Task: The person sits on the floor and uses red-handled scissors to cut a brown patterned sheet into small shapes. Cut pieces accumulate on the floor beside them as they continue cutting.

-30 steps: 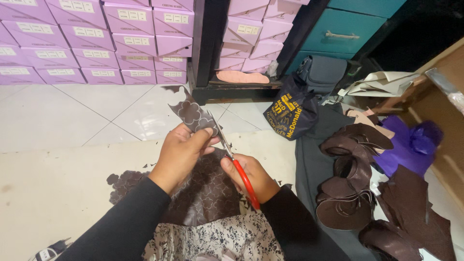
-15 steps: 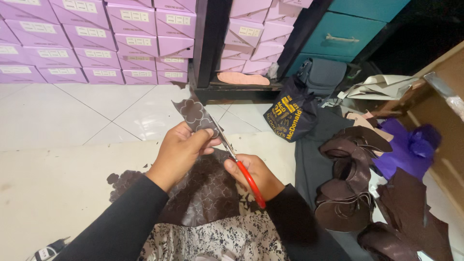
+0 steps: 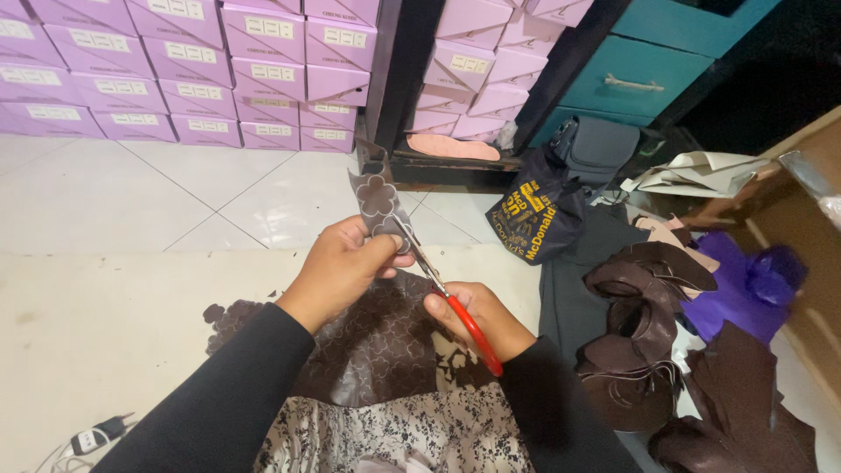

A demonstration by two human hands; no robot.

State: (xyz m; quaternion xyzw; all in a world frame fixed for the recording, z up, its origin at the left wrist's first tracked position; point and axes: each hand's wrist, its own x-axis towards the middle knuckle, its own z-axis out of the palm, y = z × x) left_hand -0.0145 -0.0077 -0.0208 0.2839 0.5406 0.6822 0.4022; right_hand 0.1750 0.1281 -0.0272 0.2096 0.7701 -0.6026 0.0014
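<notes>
Scissors with red handles are gripped in the right hand, fingers curled closed through the loops, blades meeting the lower edge of a brown leather strip marked with flower outlines. That strip is pinched upright by the left hand, thumb and fingers closed on its base, above a larger sheet of the same brown patterned leather spread on the lap. To the right of the scissors a dark printed bag and a heap of brown leather offcuts are seen; beyond them, stacked lilac shoeboxes.
</notes>
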